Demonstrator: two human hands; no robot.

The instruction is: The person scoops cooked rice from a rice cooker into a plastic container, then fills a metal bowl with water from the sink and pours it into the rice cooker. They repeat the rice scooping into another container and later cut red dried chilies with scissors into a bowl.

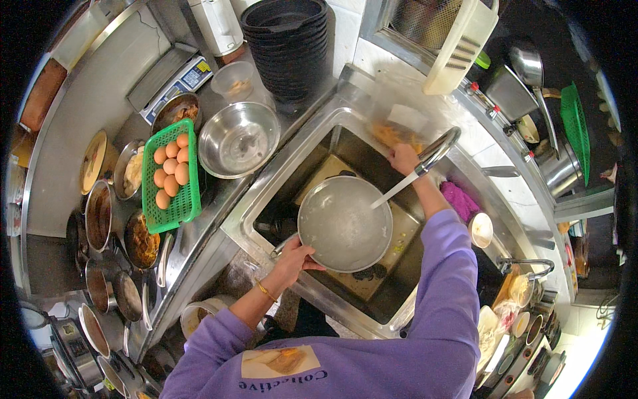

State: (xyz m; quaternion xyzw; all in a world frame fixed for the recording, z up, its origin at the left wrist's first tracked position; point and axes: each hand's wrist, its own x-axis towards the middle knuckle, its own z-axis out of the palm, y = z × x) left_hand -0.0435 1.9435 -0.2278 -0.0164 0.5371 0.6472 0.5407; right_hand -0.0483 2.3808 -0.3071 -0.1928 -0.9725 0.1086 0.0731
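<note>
Over steel sink (332,298), just right of left-hand grip: round metal pan (350,270), thin pale rim, filled with cloudy greyish water (332,216), surface stirred where stream from chrome faucet (440,147) lands. Left hand (292,257) clamped on pan by handle side, at near-left edge. Beyond grip, past pan, right hand (404,159) reaches beside blurred see-through container (401,100) with orange-brown contents; cannot tell whether fingers close on anything. Left of grip, farther off: green basket (176,214), brown eggs (171,166), steel bowl (239,138).
</note>
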